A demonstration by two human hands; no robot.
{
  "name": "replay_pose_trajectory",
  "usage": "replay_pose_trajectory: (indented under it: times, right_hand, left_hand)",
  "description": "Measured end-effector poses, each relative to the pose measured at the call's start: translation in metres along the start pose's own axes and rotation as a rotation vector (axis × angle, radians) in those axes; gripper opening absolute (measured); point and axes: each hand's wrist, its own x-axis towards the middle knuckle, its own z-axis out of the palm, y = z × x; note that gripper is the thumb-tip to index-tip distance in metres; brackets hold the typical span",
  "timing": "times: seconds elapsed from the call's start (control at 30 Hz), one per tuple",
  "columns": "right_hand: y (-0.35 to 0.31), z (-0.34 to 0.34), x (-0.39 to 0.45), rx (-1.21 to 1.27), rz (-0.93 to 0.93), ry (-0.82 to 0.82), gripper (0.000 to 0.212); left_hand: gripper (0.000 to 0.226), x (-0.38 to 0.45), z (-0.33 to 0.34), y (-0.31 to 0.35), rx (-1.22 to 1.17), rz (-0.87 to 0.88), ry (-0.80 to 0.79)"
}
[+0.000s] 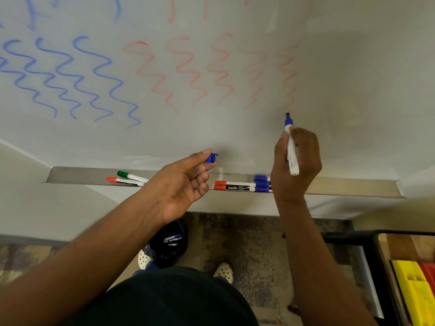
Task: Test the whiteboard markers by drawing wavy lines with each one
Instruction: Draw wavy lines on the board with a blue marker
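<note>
We grip the uncapped blue marker (pixel 291 151) in our right hand (pixel 297 165), tip up at the whiteboard (pixel 353 78), ready to draw; our left hand (pixel 181 182) pinches its cap (pixel 211 158) nearby for recapping.

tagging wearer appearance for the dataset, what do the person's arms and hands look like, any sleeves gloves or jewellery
Both forearms are bare right up to the bottom edge of the picture, with no sleeves showing. The left hand and the right hand wear no gloves. No watch or bracelet shows on either wrist. A small pale glint on a left finger might be a ring, but it is too small to tell.
</note>
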Motion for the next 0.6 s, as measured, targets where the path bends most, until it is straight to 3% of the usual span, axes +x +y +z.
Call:
replay_pose_trajectory:
  times: [0.2,0.43,0.6]
  right_hand:
    - [-0.007,0.016,-0.006,-0.017,-0.207,-0.219,0.021]
    - [0.024,-0.013,-0.006,-0.09,0.033,0.032,0.012]
    - [0.03,0.001,-0.036,-0.113,-0.084,-0.256,0.019]
  left_hand:
    - [0.015,0.0,0.0,0.002,-0.007,0.002,-0.002]
    - [0.018,0.001,-0.004,0.004,-0.021,0.014,0.027]
    - [0.031,0.001,0.001,0.003,0.009,0.005,0.021]
